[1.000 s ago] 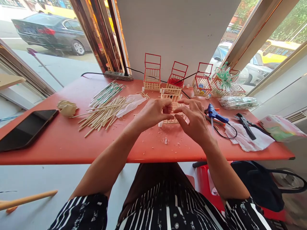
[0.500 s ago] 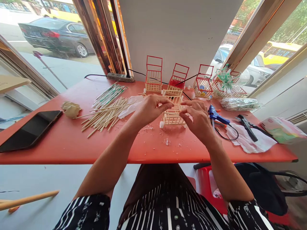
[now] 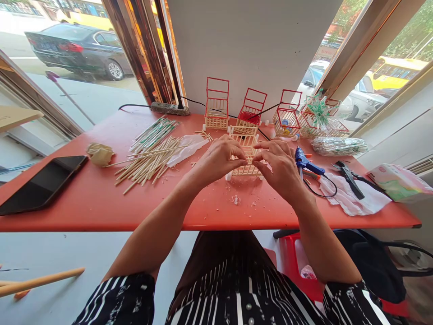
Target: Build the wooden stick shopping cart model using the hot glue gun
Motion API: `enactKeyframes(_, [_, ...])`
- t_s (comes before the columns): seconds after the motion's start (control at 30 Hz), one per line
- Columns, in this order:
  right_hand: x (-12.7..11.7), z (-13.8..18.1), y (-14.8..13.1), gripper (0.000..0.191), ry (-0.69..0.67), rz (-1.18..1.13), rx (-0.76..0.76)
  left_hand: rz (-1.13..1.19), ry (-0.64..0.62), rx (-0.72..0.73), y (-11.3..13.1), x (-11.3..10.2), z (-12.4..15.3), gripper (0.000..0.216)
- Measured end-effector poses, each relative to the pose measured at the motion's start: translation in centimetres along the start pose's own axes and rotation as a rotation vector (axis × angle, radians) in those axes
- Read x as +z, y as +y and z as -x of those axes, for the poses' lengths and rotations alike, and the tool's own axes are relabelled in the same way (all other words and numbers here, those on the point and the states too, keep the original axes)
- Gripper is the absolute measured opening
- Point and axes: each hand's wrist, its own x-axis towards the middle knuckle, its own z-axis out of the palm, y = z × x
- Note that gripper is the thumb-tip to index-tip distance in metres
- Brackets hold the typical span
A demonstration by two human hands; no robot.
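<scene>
A small wooden-stick cart (image 3: 248,170) with white wheels stands on the table in front of me, partly covered by my fingers. Over its left side, my left hand (image 3: 225,155) is closed, thumb and fingertips pinched at the cart's upper bars. My right hand (image 3: 277,163) faces it from the right, its thumb and forefinger drawn together close to the same bars. Whatever lies between the fingertips is too small to make out. Crumbs of clear glue (image 3: 236,200) lie on the table just before the cart.
Red-framed stick carts (image 3: 217,108) line the back. To the left are loose wooden sticks (image 3: 149,160), wrapped sticks (image 3: 154,134) and a black tablet (image 3: 43,185). A blue glue gun (image 3: 309,163), pliers (image 3: 350,180) and tissue pack (image 3: 401,180) sit right on the red table (image 3: 135,214).
My left hand has come down and slightly right, its pinched fingertips lower over the cart. The right fingertips have drawn in toward the left ones. The cart stays in place.
</scene>
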Motion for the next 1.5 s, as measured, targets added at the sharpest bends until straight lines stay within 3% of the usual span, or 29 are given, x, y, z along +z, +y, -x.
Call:
enactKeyframes(0.2, [0.1,-0.3,-0.1,0.018,-0.009,0.0,-0.032,0.058,0.022,-0.021,0.1,0.1,-0.1,0.011])
enactKeyframes(0.4, [-0.9,-0.4,1.3,0.016,0.1,0.02,0.007,0.225,0.227,-0.169,-0.3,-1.2,-0.3,0.028])
enactKeyframes(0.6, [-2.4,-0.1,1.5,0.014,0.137,0.065,0.011,0.272,0.084,-0.288,-0.1,-0.6,-0.4,0.018])
enactKeyframes(0.87, [-2.8,-0.3,1.5,0.012,0.095,0.099,-0.039,0.304,0.116,-0.334,0.2,0.2,-0.5,0.013])
enactKeyframes(1.37, [-2.8,-1.0,1.4,0.015,0.027,-0.014,-0.002,0.374,0.053,-0.389,-0.8,0.2,-0.3,0.052])
enactKeyframes(1.5, [-2.9,-1.5,2.3,0.014,0.011,-0.099,0.027,0.42,0.106,-0.36,-0.8,-0.1,-0.4,0.056])
